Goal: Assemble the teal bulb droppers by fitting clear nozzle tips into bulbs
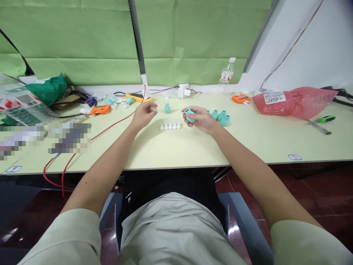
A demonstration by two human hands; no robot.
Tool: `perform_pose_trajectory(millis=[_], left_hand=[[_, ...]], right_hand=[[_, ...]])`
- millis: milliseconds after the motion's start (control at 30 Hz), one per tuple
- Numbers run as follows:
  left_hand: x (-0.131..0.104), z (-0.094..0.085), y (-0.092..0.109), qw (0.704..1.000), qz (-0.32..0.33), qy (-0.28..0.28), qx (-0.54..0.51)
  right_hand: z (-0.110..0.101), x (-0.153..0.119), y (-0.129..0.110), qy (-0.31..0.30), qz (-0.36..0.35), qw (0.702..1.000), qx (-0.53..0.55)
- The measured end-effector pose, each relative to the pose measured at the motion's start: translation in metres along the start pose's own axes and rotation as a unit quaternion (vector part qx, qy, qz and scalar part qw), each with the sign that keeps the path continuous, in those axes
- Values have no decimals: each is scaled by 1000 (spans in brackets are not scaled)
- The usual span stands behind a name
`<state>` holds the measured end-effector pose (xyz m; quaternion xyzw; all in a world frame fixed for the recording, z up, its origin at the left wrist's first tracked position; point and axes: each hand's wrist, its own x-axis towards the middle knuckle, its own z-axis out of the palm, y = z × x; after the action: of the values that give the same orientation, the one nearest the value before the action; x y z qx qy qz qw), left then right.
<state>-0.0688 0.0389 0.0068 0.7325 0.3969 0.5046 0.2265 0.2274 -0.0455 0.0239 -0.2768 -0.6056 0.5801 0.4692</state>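
Scanning left to right across the bench (176, 152), I have the left hand (142, 115) pinching what looks like a small clear piece (154, 109), though it is too tiny from here to be sure. Just beyond those fingertips a teal bulb with a pale tip (167, 108) stands upright, and a row of white nozzles (170, 127) sits between the hands, nearer the front edge. My right hand (202, 119) grips an open-mouthed teal bulb (189, 115), with more teal bulbs (224, 120) clustered just right of it.

Light is bright — glare spots the floor (322, 191).
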Motion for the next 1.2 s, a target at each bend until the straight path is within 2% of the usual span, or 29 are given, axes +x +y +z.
perform_pose_trajectory(millis=[133, 300, 567, 767, 1200], left_hand=[[-5, -1, -16, 992, -11, -103, 70], [-7, 0, -20, 976, -17, -193, 102], [-8, 0, -16, 974, -17, -214, 74], [-10, -1, -13, 963, -49, -248, 93], [-11, -1, -8, 957, -53, -265, 104]], right_hand=[[2, 1, 3, 4, 8, 1000, -9], [3, 0, 5, -3, 18, 1000, -24], [3, 0, 6, -3, 22, 999, -38], [2, 0, 7, -7, 28, 999, -44], [1, 1, 9, -13, 32, 997, -62]])
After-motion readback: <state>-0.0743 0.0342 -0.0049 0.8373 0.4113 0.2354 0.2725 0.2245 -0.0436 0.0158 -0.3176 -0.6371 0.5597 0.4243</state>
